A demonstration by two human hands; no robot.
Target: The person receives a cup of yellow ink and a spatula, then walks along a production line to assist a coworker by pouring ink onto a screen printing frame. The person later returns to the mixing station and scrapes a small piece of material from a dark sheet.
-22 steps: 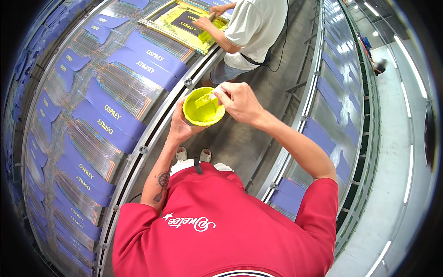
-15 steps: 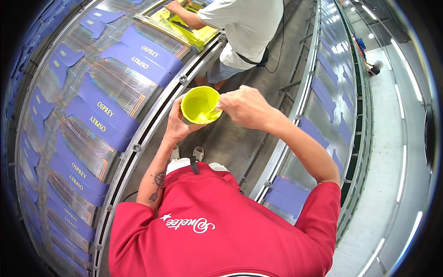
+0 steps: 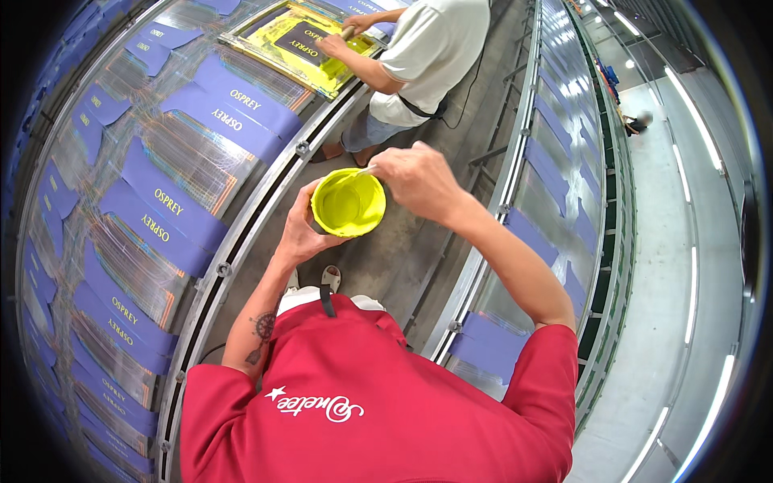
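My left hand (image 3: 298,232) is wrapped round a small tub (image 3: 324,191) of bright yellow-green ink (image 3: 345,208), tilted so its opening shows. Just right of its rim, my right hand (image 3: 419,182) is closed on a thin stirring stick (image 3: 366,171). Only a short pale length of the stick shows, reaching over the rim into the tub. Its lower end cannot be made out against the ink.
On the left, a long table with a metal rail (image 3: 223,270) carries purple fabric pieces (image 3: 165,213) with yellow lettering. Ahead, a co-worker (image 3: 439,56) in a white shirt leans over a yellow-smeared printing screen (image 3: 270,60). Another table with purple pieces (image 3: 483,342) runs along the right.
My right hand has risen slightly, and less of the stirring stick shows inside the tub. The tub has shifted a little down and left. The co-worker's hands now reach over the screen.
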